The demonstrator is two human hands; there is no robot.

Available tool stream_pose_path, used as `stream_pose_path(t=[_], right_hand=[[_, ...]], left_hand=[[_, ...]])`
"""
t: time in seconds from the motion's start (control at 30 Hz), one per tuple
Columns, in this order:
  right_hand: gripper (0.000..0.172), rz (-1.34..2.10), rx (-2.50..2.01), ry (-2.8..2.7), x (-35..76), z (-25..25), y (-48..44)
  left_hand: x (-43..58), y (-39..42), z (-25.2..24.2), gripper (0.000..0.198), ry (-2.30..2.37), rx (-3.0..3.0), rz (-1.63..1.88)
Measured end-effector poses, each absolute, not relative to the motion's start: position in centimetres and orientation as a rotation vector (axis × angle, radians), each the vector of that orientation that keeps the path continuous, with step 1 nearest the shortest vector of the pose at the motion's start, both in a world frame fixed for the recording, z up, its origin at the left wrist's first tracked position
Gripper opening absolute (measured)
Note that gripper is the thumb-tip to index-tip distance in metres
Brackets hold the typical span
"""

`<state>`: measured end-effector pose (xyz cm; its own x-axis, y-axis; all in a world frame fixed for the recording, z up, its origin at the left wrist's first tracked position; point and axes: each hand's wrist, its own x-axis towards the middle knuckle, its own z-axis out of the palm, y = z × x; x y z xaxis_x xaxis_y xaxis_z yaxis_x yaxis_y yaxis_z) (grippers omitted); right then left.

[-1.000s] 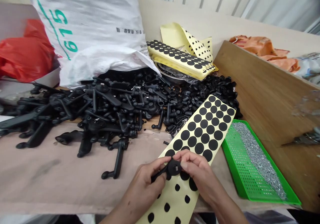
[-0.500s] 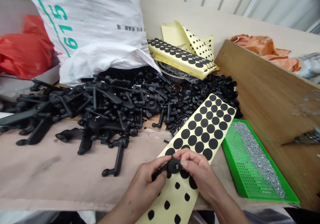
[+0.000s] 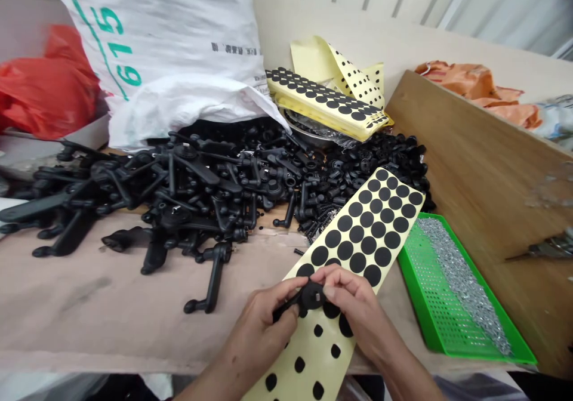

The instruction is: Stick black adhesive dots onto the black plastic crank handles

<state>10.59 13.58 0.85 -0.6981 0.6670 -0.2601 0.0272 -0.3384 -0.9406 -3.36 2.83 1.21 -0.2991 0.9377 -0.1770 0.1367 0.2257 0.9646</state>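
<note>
The person's left hand [image 3: 262, 323] is closed around the arm of a black plastic lever [image 3: 312, 296], while the fingers of the right hand [image 3: 353, 298] grip its round hub from above, so both hands are grasping the same part. The lever is held just over a long cream backing sheet [image 3: 329, 353] that runs from under the hands toward the far side and carries rows of round black adhesive pads [image 3: 357, 262]. The fingers hide the underside of the hub, so it is hard to say whether it touches the sheet. To the right of the sheet lies a green perforated tray [image 3: 414, 281] holding a long strip of small silvery screws [image 3: 465, 281]. Beyond the hands, a large heap of black plastic levers [image 3: 179, 192] spreads left across brown paper [image 3: 89, 305], with smaller black round parts [image 3: 371, 162] heaped toward the far right. Farther back are a yellow stack of pad sheets [image 3: 326, 105] on a steel bowl [image 3: 304, 129], a white woven sack [image 3: 156, 49] and a red plastic bag [image 3: 45, 85]. A wooden board [image 3: 474, 174] stands along the right side, with an orange bag [image 3: 478, 88] behind it.
</note>
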Motion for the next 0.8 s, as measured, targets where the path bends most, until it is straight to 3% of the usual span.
stream_pose_path(t=[0.4, 0.8], right_hand=[[0.012, 2.091, -0.890, -1.473, 10.7, 1.0, 13.2], [0.014, 2.053, -0.890, -1.502, 10.8, 1.5, 12.8]], left_hand=[[-4.2, 3.3, 1.3, 0.044, 1.448, 0.838, 1.116], [-4.2, 3.8, 1.0, 0.032, 1.407, 0.764, 1.043]])
